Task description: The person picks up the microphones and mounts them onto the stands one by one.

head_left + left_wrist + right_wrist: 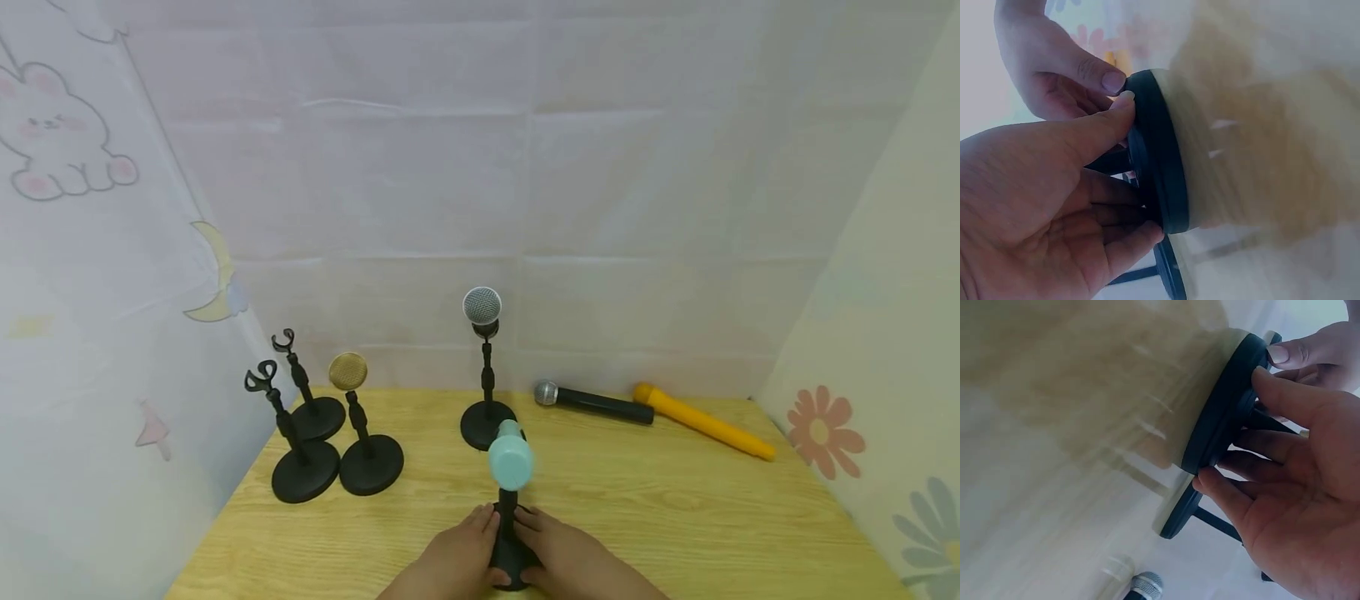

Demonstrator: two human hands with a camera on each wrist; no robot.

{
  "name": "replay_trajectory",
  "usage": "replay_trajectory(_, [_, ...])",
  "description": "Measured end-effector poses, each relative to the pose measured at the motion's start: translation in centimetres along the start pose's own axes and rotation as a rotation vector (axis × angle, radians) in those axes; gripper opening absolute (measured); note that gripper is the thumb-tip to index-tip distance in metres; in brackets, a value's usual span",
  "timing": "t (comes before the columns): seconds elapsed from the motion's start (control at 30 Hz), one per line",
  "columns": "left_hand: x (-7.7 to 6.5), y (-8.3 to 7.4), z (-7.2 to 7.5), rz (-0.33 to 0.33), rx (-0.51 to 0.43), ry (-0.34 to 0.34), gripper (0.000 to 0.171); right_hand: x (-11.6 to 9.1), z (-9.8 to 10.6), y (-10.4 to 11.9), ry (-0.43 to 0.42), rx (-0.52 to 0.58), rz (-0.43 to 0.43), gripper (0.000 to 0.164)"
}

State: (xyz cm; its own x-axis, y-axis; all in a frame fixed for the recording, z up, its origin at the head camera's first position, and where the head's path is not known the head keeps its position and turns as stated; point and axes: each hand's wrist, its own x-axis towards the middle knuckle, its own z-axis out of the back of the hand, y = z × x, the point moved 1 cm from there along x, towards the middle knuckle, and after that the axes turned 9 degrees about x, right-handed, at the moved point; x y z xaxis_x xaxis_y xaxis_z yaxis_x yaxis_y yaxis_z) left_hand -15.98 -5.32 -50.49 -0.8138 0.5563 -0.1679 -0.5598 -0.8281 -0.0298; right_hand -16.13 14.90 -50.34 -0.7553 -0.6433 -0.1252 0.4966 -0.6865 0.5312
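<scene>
Near the front of the table stands a black microphone stand with a mint-green microphone mounted on top. My left hand holds the left side of its round base, thumb and fingers at the rim. On the opposite side, my right hand grips the same base in a matching way. In the left wrist view, the thumbs meet near the base's edge, and the base is low over the table. The right wrist view has the fingers at the base rim, with the pole between the hands.
Directly behind is another stand with a silver-headed microphone. At left stand a gold-headed microphone on its stand and two bare stands with clips. A black microphone and a yellow microphone lie back right.
</scene>
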Motion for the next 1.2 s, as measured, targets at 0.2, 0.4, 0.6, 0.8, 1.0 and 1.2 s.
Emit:
replay_trajectory(0.2, [-0.3, 1.6, 0.4, 0.025, -0.026, -0.020, 0.079, 1.7, 0.0, 1.1, -0.027, -0.025, 0.033, 0.063])
replay_trajectory(0.4, [0.0, 2.8, 0.3, 0.062, -0.051, -0.024, 0.079, 3.5, 0.2, 1.4, -0.023, -0.057, 0.045, 0.062])
replay_trajectory(0.6, [0.1, 4.6, 0.8, 0.058, -0.057, -0.007, 0.079, 5.5, 0.5, 2.2, -0.023, -0.057, 0.059, 0.061])
replay_trajectory(0.8, [1.0, 6.2, 1.7, 0.075, -0.073, 0.024, 0.079, 7.7, 0.5, 2.0, -0.018, -0.056, 0.024, 0.062])
replay_trajectory(1.0, [1.5, 7.1, 2.5, 0.099, -0.110, 0.039, 0.079, 9.7, 0.5, 2.1, -0.006, -0.039, 0.004, 0.062])
replay_trajectory(1.2, [2.2, 7.8, 2.6, 0.129, -0.119, 0.028, 0.080, 11.1, 0.7, 2.0, -0.008, -0.031, -0.019, 0.062])
